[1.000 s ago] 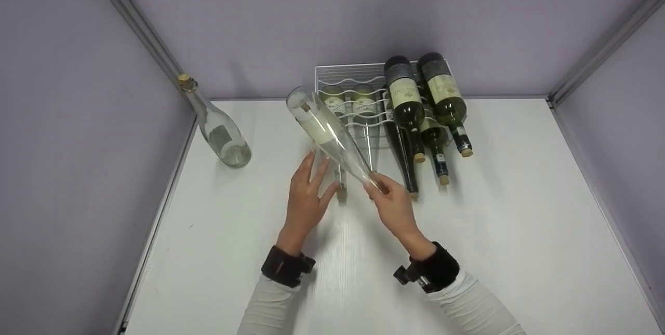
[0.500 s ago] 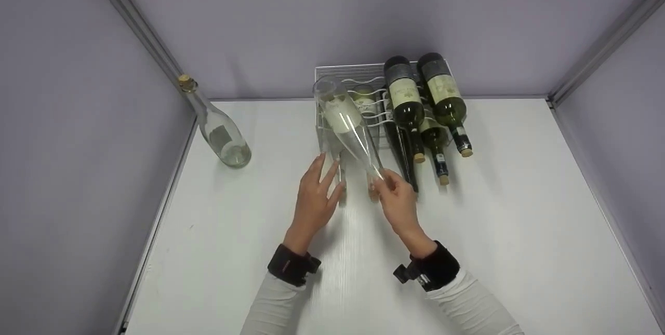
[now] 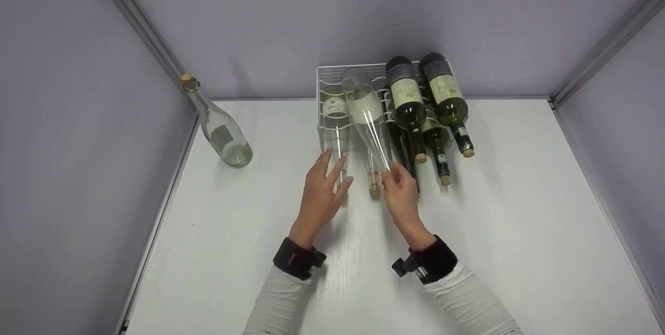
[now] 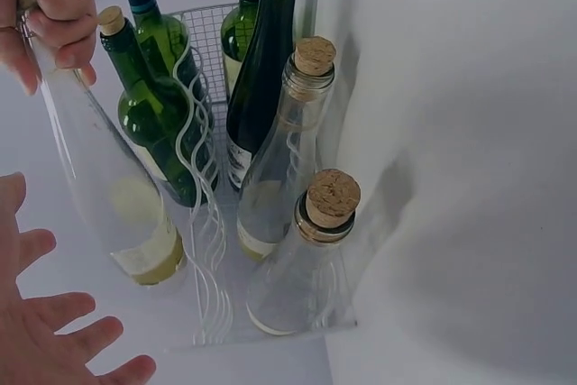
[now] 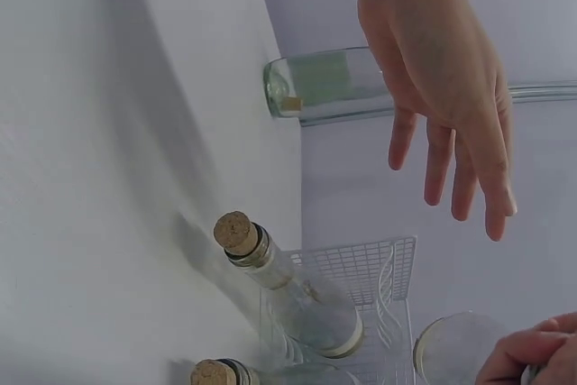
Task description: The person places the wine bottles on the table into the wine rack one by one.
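My right hand point(image 3: 402, 192) grips the neck of a clear glass wine bottle point(image 3: 365, 109) with a cream label. The bottle slants over the white wire wine rack point(image 3: 328, 69), its base toward the back wall. Spread and holding nothing, my left hand point(image 3: 319, 197) hovers by the neck of a clear corked bottle point(image 3: 335, 109) lying in the rack's lower left slot. Beneath the held bottle lies another clear one, its corked neck point(image 3: 374, 184) poking out. In the left wrist view the held bottle point(image 4: 108, 178) hangs beside the rack's wavy wires, above the lower bottles.
Two dark green bottles point(image 3: 406, 93) lie on the rack's upper right level, with a dark slim bottle point(image 3: 400, 143) and a green bottle point(image 3: 436, 135) below them. A clear corked bottle point(image 3: 223, 135) stands at the table's back left. Walls enclose the back and sides.
My right hand has swung the held bottle's base rightward, from left of the rack to over its second slot. My left hand has followed slightly right, still spread.
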`<state>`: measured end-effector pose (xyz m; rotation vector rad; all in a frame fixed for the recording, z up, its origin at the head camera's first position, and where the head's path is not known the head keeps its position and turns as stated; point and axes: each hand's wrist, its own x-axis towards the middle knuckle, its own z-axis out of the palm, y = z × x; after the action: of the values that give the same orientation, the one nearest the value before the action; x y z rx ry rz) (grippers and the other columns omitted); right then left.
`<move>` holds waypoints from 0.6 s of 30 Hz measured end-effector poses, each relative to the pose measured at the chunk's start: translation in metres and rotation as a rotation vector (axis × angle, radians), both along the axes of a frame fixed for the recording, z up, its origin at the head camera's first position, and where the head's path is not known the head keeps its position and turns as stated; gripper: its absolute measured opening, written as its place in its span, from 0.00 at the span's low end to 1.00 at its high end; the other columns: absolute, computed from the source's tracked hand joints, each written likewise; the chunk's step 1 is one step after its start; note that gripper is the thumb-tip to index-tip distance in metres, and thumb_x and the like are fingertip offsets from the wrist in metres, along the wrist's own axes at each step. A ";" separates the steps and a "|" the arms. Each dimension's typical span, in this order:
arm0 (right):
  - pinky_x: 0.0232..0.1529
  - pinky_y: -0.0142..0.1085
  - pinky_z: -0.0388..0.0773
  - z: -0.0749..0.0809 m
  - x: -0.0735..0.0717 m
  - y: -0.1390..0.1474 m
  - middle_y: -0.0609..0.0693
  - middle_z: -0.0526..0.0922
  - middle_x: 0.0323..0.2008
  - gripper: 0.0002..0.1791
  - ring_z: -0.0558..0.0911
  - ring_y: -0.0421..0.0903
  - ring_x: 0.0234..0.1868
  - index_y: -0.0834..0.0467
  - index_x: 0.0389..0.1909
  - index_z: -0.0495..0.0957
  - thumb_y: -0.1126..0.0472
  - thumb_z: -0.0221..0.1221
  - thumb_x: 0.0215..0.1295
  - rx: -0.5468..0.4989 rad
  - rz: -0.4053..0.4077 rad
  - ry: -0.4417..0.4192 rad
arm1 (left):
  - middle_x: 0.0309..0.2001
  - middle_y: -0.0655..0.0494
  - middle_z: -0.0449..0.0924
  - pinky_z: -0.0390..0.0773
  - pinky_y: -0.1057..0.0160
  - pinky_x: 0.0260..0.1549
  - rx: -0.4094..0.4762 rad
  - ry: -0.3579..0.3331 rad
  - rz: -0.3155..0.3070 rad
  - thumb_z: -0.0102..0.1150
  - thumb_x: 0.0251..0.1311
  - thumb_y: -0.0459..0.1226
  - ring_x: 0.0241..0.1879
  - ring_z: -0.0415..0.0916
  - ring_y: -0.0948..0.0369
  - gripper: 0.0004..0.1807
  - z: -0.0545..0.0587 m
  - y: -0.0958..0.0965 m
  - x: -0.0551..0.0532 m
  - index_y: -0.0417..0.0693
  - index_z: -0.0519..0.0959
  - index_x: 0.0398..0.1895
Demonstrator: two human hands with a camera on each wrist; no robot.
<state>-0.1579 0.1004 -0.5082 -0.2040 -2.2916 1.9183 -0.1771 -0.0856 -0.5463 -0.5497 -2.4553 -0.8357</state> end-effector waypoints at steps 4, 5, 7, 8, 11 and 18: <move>0.38 0.35 0.74 0.000 -0.003 0.000 0.64 0.79 0.43 0.23 0.77 0.50 0.40 0.70 0.64 0.68 0.60 0.51 0.76 0.011 -0.008 -0.030 | 0.71 0.39 0.59 0.62 0.43 0.64 -0.013 -0.020 0.003 0.50 0.72 0.50 0.69 0.59 0.42 0.28 0.000 0.001 -0.001 0.47 0.70 0.69; 0.39 0.35 0.74 0.000 -0.004 -0.001 0.64 0.79 0.44 0.23 0.78 0.51 0.42 0.70 0.65 0.67 0.60 0.50 0.76 0.012 -0.009 -0.039 | 0.71 0.40 0.59 0.62 0.43 0.64 -0.019 -0.029 0.004 0.49 0.72 0.51 0.69 0.59 0.43 0.28 0.000 0.002 -0.002 0.48 0.70 0.69; 0.42 0.37 0.74 -0.001 -0.007 -0.001 0.64 0.79 0.46 0.24 0.78 0.52 0.44 0.70 0.66 0.65 0.60 0.50 0.76 0.014 -0.015 -0.048 | 0.72 0.40 0.59 0.61 0.44 0.64 -0.028 -0.047 0.007 0.48 0.73 0.52 0.70 0.58 0.44 0.28 -0.001 0.002 -0.003 0.48 0.69 0.70; 0.43 0.38 0.75 -0.001 -0.008 -0.002 0.64 0.79 0.46 0.24 0.78 0.52 0.44 0.70 0.66 0.65 0.60 0.50 0.76 0.016 -0.017 -0.051 | 0.71 0.39 0.59 0.61 0.44 0.64 -0.031 -0.053 0.008 0.47 0.73 0.52 0.70 0.58 0.44 0.29 -0.001 0.002 -0.004 0.49 0.68 0.70; 0.45 0.41 0.75 -0.001 -0.013 -0.004 0.64 0.78 0.47 0.24 0.78 0.53 0.46 0.70 0.66 0.65 0.60 0.49 0.76 0.017 -0.019 -0.054 | 0.71 0.38 0.60 0.62 0.42 0.64 -0.034 -0.062 0.009 0.48 0.73 0.52 0.69 0.58 0.43 0.29 -0.004 0.003 -0.007 0.48 0.68 0.71; 0.58 0.50 0.71 -0.003 -0.021 -0.005 0.69 0.71 0.60 0.29 0.74 0.59 0.58 0.72 0.69 0.59 0.58 0.49 0.76 0.043 -0.019 -0.064 | 0.70 0.37 0.60 0.60 0.42 0.64 -0.022 -0.118 0.009 0.49 0.72 0.52 0.69 0.58 0.41 0.30 -0.007 0.007 -0.013 0.47 0.68 0.71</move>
<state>-0.1789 0.0950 -0.5109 -0.2852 -2.3605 1.8777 -0.1896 -0.0788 -0.5535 -0.5098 -2.5741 -0.8612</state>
